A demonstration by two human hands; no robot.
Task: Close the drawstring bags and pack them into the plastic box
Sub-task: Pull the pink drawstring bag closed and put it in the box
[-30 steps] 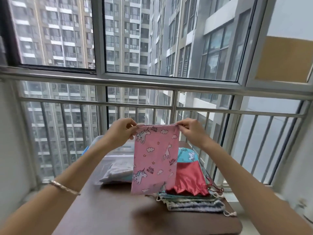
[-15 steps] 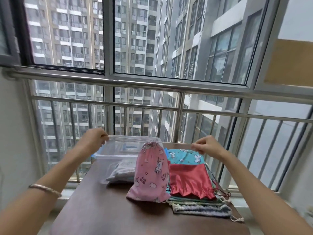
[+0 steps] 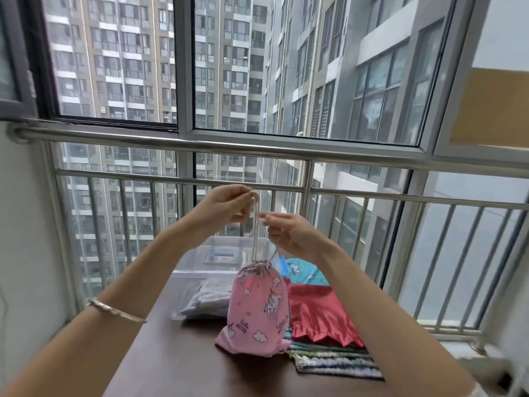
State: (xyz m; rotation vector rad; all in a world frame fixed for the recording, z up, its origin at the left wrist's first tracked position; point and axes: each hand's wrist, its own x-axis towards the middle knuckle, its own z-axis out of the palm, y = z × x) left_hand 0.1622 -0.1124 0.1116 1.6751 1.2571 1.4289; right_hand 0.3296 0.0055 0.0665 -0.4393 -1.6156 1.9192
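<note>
Now the left hand and right hand are meeting, each pinching a string; below them the pink bag is closing up, nearly ready for packing.

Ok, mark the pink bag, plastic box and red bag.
pink bag (image 3: 256, 308), head view, middle of its printed front.
plastic box (image 3: 194, 259), head view, its clear left side.
red bag (image 3: 317, 316), head view, centre of its cloth.
</note>
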